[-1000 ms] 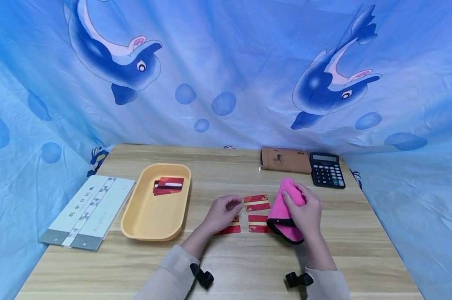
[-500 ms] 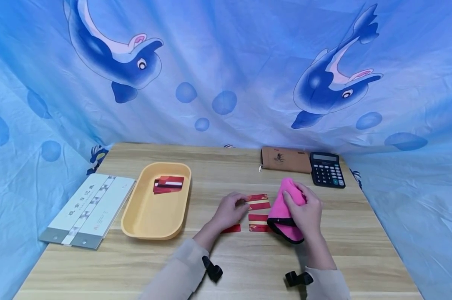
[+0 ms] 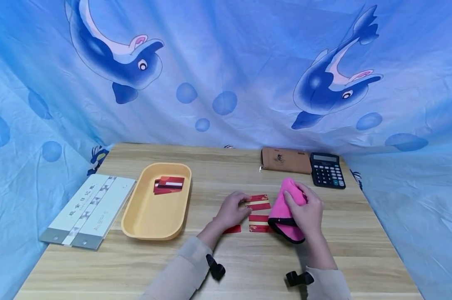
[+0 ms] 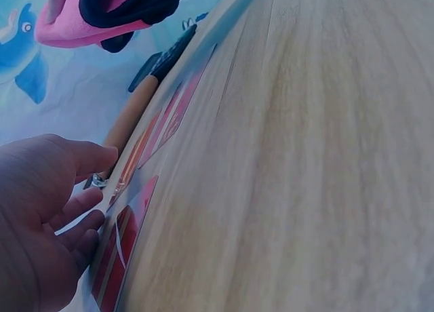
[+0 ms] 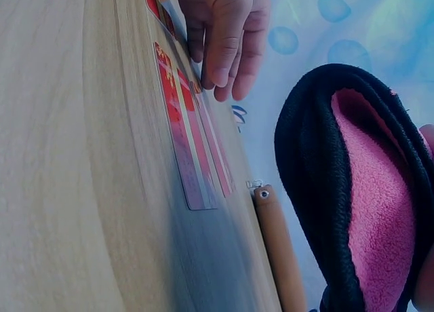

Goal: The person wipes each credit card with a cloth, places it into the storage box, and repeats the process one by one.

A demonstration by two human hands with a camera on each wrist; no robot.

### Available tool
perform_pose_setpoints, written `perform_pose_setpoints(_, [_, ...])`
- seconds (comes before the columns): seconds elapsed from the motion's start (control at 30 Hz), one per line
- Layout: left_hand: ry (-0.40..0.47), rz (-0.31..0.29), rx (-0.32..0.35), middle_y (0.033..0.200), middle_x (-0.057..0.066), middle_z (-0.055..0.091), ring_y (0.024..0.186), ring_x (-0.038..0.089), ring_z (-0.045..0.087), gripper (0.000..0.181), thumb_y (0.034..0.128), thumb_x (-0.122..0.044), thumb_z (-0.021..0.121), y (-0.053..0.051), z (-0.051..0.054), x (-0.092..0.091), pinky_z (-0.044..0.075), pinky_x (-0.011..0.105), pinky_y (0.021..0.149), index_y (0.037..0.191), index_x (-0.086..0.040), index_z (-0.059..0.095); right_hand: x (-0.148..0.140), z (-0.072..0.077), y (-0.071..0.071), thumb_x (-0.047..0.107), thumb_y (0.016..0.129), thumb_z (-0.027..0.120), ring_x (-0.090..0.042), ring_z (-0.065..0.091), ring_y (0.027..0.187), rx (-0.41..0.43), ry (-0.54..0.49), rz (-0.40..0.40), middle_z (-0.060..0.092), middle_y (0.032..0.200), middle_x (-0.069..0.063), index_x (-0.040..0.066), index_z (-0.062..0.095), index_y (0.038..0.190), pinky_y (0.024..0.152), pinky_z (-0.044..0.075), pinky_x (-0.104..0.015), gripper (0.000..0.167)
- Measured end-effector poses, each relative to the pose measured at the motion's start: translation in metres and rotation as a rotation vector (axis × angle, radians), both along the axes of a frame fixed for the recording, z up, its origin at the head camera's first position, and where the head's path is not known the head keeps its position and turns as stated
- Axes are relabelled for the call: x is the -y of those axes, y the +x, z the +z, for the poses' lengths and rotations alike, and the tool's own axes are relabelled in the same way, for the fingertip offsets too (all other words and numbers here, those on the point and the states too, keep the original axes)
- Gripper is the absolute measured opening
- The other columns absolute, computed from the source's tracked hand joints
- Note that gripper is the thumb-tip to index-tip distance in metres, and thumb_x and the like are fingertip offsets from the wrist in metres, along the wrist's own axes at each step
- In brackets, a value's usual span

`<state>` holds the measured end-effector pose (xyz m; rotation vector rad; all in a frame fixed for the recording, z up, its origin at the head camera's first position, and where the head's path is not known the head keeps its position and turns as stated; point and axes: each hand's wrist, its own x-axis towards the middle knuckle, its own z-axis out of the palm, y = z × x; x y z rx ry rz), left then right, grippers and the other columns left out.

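Note:
My right hand (image 3: 309, 211) grips a folded pink fluffy cloth (image 3: 289, 198) with black edging, held up over the table; in the right wrist view its black edge (image 5: 298, 149) loops around pink fabric. My left hand (image 3: 233, 210) is at the left end of a red card (image 3: 259, 202) with a pale stripe. Its fingers are loosely bent with a gap between thumb and fingers in the left wrist view; whether they touch the card I cannot tell. Another red card (image 3: 259, 221) lies nearer, partly under the cloth. A third red card (image 3: 232, 229) is mostly hidden beneath my left hand.
A yellow tray (image 3: 154, 225) at left holds a few red cards (image 3: 169, 185). Left of it lies a white and grey ledger folder (image 3: 89, 210). A brown zip wallet (image 3: 286, 160) and a black calculator (image 3: 327, 170) sit at the back right, before a blue dolphin curtain.
My left hand has moved right and slightly away from me, from above the left card to the edge of the far card. My right hand and the pink cloth have stayed in place.

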<state>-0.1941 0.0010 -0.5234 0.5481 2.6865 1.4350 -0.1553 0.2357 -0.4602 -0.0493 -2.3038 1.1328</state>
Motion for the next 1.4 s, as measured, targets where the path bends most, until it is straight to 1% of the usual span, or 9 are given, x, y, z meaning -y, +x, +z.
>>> perform_pose_setpoints(0.17, [-0.048, 0.000, -0.014, 0.128, 0.006, 0.063, 0.121, 0.025, 0.056, 0.033, 0.0909, -0.017, 0.077, -0.001, -0.001, -0.003, 0.045, 0.044, 0.108, 0.122, -0.008, 0.070, -0.001, 0.000, 0.000, 0.024, 0.087, 0.082, -0.023, 0.067, 0.109, -0.003, -0.010, -0.001, 0.070, 0.125, -0.009, 0.011, 0.071, 0.126, 0.080, 0.046, -0.008, 0.043])
perform_pose_setpoints(0.37, [-0.123, -0.001, -0.063, 0.129, 0.006, 0.064, 0.122, 0.026, 0.056, 0.033, 0.0898, -0.018, 0.078, -0.004, -0.001, -0.006, 0.044, 0.043, 0.109, 0.121, -0.010, 0.071, -0.002, -0.001, 0.001, 0.024, 0.087, 0.082, -0.026, 0.067, 0.109, -0.001, -0.021, -0.008, 0.071, 0.124, -0.011, 0.010, 0.072, 0.126, 0.081, 0.047, -0.010, 0.043])
perform_pose_setpoints(0.43, [-0.139, -0.004, -0.066, 0.128, 0.005, 0.065, 0.122, 0.026, 0.056, 0.033, 0.0896, -0.018, 0.079, -0.004, -0.002, -0.007, 0.044, 0.043, 0.109, 0.121, -0.010, 0.071, -0.003, -0.002, 0.001, 0.023, 0.087, 0.082, -0.026, 0.066, 0.109, -0.002, -0.029, -0.009, 0.071, 0.124, -0.011, 0.010, 0.072, 0.126, 0.081, 0.046, -0.009, 0.043])
perform_pose_setpoints(0.67, [-0.150, -0.011, -0.046, 0.127, 0.004, 0.065, 0.120, 0.024, 0.055, 0.033, 0.0906, -0.017, 0.078, -0.009, -0.003, -0.003, 0.046, 0.041, 0.107, 0.123, -0.012, 0.070, -0.005, -0.004, 0.002, 0.023, 0.086, 0.083, -0.023, 0.067, 0.104, 0.007, -0.030, -0.034, 0.070, 0.124, -0.010, 0.011, 0.072, 0.126, 0.075, 0.044, -0.006, 0.043])
perform_pose_setpoints(0.87, [-0.198, -0.006, -0.029, 0.135, 0.003, 0.060, 0.122, 0.024, 0.053, 0.042, 0.0901, -0.018, 0.078, -0.013, -0.003, -0.001, 0.047, 0.039, 0.107, 0.130, -0.014, 0.067, -0.006, -0.004, 0.004, 0.025, 0.087, 0.082, -0.022, 0.066, 0.100, 0.017, -0.033, -0.039, 0.070, 0.124, -0.011, 0.010, 0.072, 0.126, 0.072, 0.044, -0.005, 0.043])
perform_pose_setpoints(0.93, [-0.211, -0.003, -0.025, 0.135, 0.003, 0.061, 0.121, 0.024, 0.054, 0.045, 0.0892, -0.020, 0.079, -0.013, -0.002, -0.001, 0.048, 0.039, 0.106, 0.132, -0.014, 0.066, -0.007, -0.004, 0.004, 0.025, 0.087, 0.082, -0.022, 0.066, 0.100, 0.018, -0.035, -0.038, 0.070, 0.124, -0.011, 0.010, 0.071, 0.126, 0.072, 0.044, -0.005, 0.043])
perform_pose_setpoints(1.1, [-0.205, 0.001, -0.019, 0.132, 0.006, 0.064, 0.119, 0.026, 0.055, 0.049, 0.0866, -0.021, 0.082, -0.015, 0.001, 0.001, 0.048, 0.041, 0.105, 0.132, -0.011, 0.066, -0.009, -0.004, 0.003, 0.025, 0.087, 0.083, -0.020, 0.066, 0.101, 0.020, -0.042, -0.040, 0.071, 0.123, -0.010, 0.012, 0.072, 0.126, 0.074, 0.045, -0.005, 0.043])
perform_pose_setpoints(1.23, [-0.201, 0.006, 0.011, 0.131, 0.008, 0.063, 0.118, 0.026, 0.055, 0.052, 0.0848, -0.021, 0.084, -0.017, 0.004, 0.003, 0.048, 0.042, 0.105, 0.132, -0.010, 0.065, -0.010, -0.004, 0.001, 0.023, 0.086, 0.083, -0.021, 0.066, 0.103, 0.012, -0.046, -0.039, 0.071, 0.123, -0.010, 0.011, 0.072, 0.125, 0.076, 0.045, -0.006, 0.042])
perform_pose_setpoints(1.4, [-0.188, 0.026, 0.050, 0.127, 0.006, 0.063, 0.114, 0.023, 0.052, 0.050, 0.0838, -0.019, 0.085, -0.016, 0.006, 0.002, 0.048, 0.040, 0.102, 0.129, -0.011, 0.065, -0.010, -0.003, -0.001, 0.022, 0.086, 0.083, -0.023, 0.066, 0.104, 0.003, -0.030, -0.036, 0.071, 0.123, -0.011, 0.010, 0.072, 0.125, 0.077, 0.044, -0.006, 0.042])
